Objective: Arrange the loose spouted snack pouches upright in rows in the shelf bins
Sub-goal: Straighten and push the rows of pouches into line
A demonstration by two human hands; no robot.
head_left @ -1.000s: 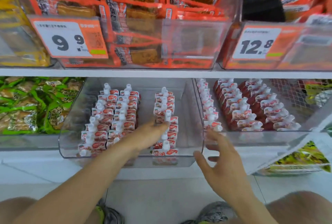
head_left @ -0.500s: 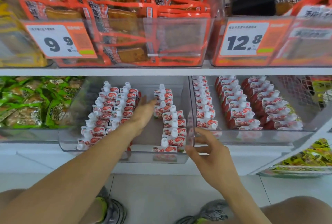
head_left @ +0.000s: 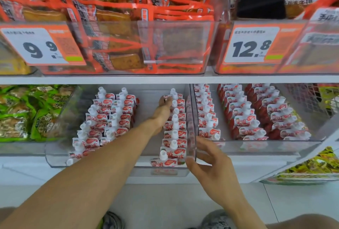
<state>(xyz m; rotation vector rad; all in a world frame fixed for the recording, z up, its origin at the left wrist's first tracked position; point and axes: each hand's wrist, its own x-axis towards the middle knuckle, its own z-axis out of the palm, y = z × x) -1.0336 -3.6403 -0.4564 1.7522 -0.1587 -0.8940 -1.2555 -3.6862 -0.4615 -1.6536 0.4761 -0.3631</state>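
The right hand [head_left: 211, 162] is nearest. It is at the front right corner of the middle bin [head_left: 191, 118], with the thumb at the front wall and the fingers [head_left: 209, 142] loosely spread just beside the right wall; it seems to steady the bin, but I cannot tell if it really grips the wall, and it holds no pouch.

Further in, the left arm reaches deep into this bin. The left hand [head_left: 162, 113] lies along the left side of the right pouch row [head_left: 174, 133], and its fingertips touch the pouch near the back of this row. The fingers are mostly straight; whether they pinch that pouch I cannot tell.

In this bin 2 pouch rows [head_left: 102, 124] stand upright at the left, then a bare gap, then the row at the right wall. The next bin [head_left: 275, 142] to the right has 3 neat rows.

To do this step well, I think the hand should press the back pouches gently toward the right wall, so that the spouts line up, while the other hand stops the bin from sliding. Too hard a push may tip the upright pouches like dominoes.
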